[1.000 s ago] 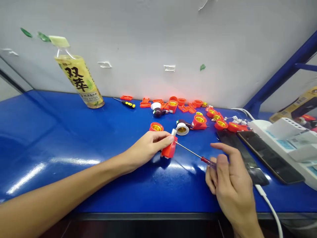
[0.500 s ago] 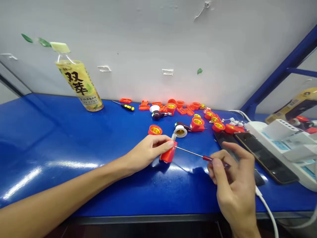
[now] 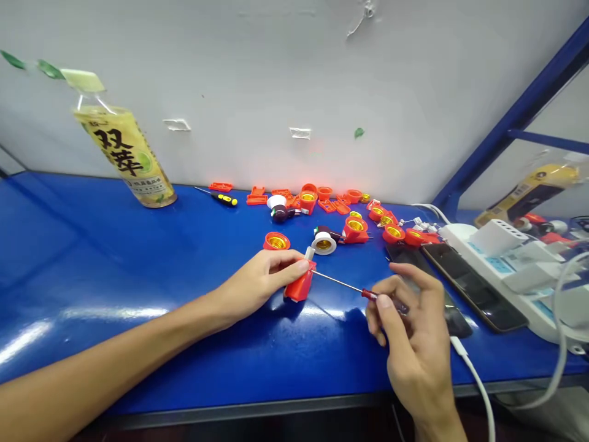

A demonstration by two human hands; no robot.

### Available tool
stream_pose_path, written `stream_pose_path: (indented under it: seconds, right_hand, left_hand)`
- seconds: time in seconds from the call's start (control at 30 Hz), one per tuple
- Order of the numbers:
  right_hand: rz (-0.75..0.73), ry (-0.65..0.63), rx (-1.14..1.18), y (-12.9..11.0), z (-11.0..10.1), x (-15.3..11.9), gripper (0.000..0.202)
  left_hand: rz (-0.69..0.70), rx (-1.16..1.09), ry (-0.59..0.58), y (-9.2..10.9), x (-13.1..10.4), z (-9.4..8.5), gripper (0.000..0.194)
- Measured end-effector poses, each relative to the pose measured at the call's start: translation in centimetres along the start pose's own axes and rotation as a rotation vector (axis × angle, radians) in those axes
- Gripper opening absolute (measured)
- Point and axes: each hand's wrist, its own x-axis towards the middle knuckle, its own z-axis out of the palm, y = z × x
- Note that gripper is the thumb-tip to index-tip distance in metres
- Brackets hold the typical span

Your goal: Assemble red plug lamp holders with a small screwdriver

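My left hand [image 3: 262,279] is closed on a red plastic lamp holder [image 3: 299,287] just above the blue table. A flat pale piece [image 3: 310,253] sticks up at its top edge. Behind the fingers shows a red socket ring [image 3: 277,241] with a brass thread; whether it belongs to the held piece I cannot tell. In my right hand [image 3: 414,331] is a thin screwdriver [image 3: 338,282] with a dark red handle, gripped between thumb and fingers. Its shaft points left, and the tip meets the lamp holder's right side near my left thumb.
Several red lamp holders [image 3: 356,227] and loose red parts lie along the back. A white-rimmed socket [image 3: 324,244] is nearby. A black-and-yellow screwdriver [image 3: 223,199] and a drink bottle [image 3: 126,153] are at left. Phones [image 3: 476,288] and a white power strip [image 3: 506,270] with cables flank the right.
The whole scene has shifted left in view as the head turned right. Both hands keep their grips, and the screwdriver tip stays at the lamp holder.
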Motion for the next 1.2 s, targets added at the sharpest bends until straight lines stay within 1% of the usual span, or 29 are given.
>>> stream_pose_path:
  seconds: [0.07, 0.13, 0.23, 0.3, 0.4, 0.47, 0.5, 0.57, 0.63, 0.7, 0.9, 1.0, 1.1, 1.17, 1.2]
  right_hand:
    - [0.071, -0.011, 0.020, -0.14, -0.07, 0.00, 0.028]
    - [0.095, -0.001, 0.003, -0.32, -0.08, 0.09, 0.028]
    - [0.026, 0.027, -0.022, -0.51, -0.03, 0.24, 0.034]
    - [-0.002, 0.021, -0.025, -0.52, -0.01, 0.27, 0.035]
    - [0.082, -0.018, 0.008, -0.39, 0.00, 0.29, 0.030]
    - [0.145, -0.019, 0.026, -0.26, 0.02, 0.37, 0.028]
    - [0.151, -0.009, 0.026, -0.20, 0.05, 0.44, 0.027]
    - [0.100, 0.012, 0.015, -0.09, 0.10, 0.55, 0.026]
    - [0.050, 0.021, -0.009, -0.04, 0.14, 0.60, 0.029]
    - [0.045, 0.015, -0.014, -0.08, 0.17, 0.59, 0.034]
    - [0.165, -0.007, 0.171, -0.39, 0.40, 0.82, 0.031]
    - [0.125, -0.019, 0.185, -0.42, 0.39, 0.91, 0.027]
    - [0.093, -0.038, 0.237, -0.55, 0.16, 0.73, 0.027]
    - [0.132, -0.046, 0.307, -0.76, 0.04, 0.54, 0.031]
    - [0.176, -0.049, 0.327, -0.88, 0.02, 0.47, 0.034]
  left_hand:
    - [0.006, 0.020, 0.004, 0.03, 0.06, -0.01, 0.044]
    - [0.013, 0.033, -0.003, 0.08, 0.11, -0.01, 0.044]
    - [0.016, 0.032, 0.013, 0.20, 0.17, 0.07, 0.044]
    - [0.023, 0.026, 0.039, 0.28, 0.18, 0.18, 0.044]
    - [0.033, 0.020, 0.039, 0.33, 0.14, 0.35, 0.044]
    - [0.031, 0.026, 0.043, 0.29, 0.12, 0.40, 0.044]
    - [0.030, 0.031, 0.052, 0.25, 0.13, 0.40, 0.043]
    - [0.026, 0.033, 0.068, 0.12, 0.17, 0.40, 0.043]
    - [0.023, 0.021, 0.067, 0.01, 0.22, 0.39, 0.044]
    - [0.026, 0.003, 0.055, -0.05, 0.26, 0.40, 0.044]
    - [0.031, 0.009, 0.054, 0.08, 0.21, 0.41, 0.043]
    - [0.021, 0.004, 0.030, 0.25, 0.12, 0.41, 0.044]
    - [0.020, 0.008, 0.031, 0.42, -0.01, 0.43, 0.043]
    - [0.023, 0.011, 0.037, 0.47, -0.06, 0.45, 0.043]
    - [0.027, 0.015, 0.038, 0.48, -0.07, 0.46, 0.043]
